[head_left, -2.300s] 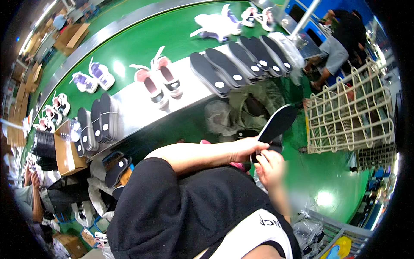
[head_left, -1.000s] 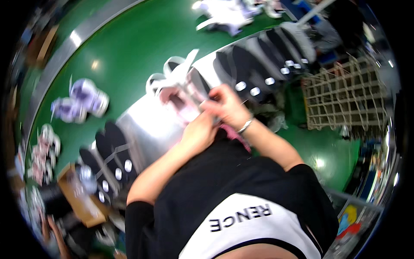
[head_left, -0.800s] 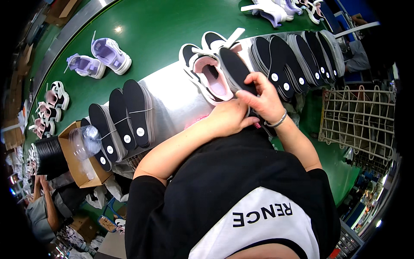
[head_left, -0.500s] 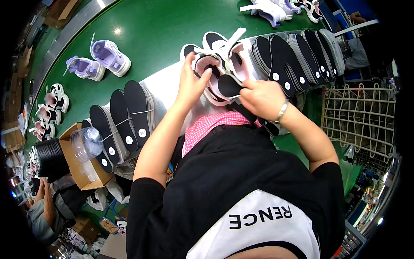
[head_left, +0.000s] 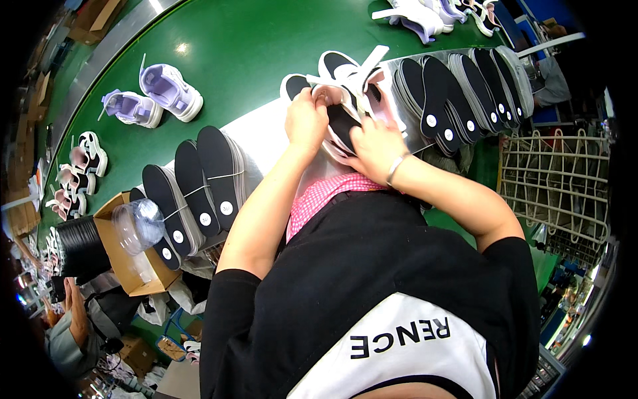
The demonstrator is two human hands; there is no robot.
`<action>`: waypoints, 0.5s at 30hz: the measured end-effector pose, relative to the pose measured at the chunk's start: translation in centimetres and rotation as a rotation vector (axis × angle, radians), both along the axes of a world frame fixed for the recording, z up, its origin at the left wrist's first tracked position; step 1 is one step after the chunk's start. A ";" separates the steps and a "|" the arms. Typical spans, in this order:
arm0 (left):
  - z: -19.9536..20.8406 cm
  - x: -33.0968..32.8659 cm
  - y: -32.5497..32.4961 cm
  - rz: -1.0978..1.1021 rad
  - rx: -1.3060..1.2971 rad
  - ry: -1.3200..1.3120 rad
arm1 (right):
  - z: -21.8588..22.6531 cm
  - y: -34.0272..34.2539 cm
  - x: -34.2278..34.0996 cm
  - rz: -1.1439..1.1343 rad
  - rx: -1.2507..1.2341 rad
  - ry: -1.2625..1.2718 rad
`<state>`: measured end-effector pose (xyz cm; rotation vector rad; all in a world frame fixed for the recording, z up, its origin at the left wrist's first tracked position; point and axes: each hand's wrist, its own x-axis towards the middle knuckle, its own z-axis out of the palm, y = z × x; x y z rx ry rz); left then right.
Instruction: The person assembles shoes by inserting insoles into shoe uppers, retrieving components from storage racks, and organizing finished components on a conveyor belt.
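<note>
A white, black and pink sneaker (head_left: 330, 92) lies in front of me, its pink-lined opening turned toward my body. My left hand (head_left: 306, 125) pinches the edge of that opening, fingertips curled at the lining. A black insole (head_left: 341, 125) sits partly inside the shoe, its toe end hidden. Closed around the insole's heel end, my right hand (head_left: 377, 147) covers part of it and of the shoe. Just beyond, touching the first, is the matching sneaker (head_left: 337, 64) with a white strap sticking up.
Bundled black insoles (head_left: 219, 174) stand to the left, with more insole stacks (head_left: 438, 93) to the right. An open cardboard box (head_left: 147, 269) holds clear plastic. Lilac sneakers (head_left: 169, 93) rest on the green table (head_left: 252, 40). A wire rack (head_left: 555, 179) stands at right.
My right hand has moved left and pushed the insole deeper into the sneaker. My left hand has shifted from a spread grip to a curled pinch on the opening.
</note>
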<state>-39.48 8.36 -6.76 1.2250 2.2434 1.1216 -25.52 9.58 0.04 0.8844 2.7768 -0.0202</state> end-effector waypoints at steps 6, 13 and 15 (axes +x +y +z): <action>-1.2 -0.5 -0.2 -0.040 0.003 -0.063 | 2.5 0.8 0.3 -0.054 -0.171 -0.105; -3.7 -1.5 -0.2 -0.219 0.246 -0.500 | -3.9 2.1 -3.3 0.229 -0.112 0.022; -1.1 -1.1 -1.1 -0.170 0.174 -0.493 | -3.7 2.6 -3.3 0.267 -0.156 0.028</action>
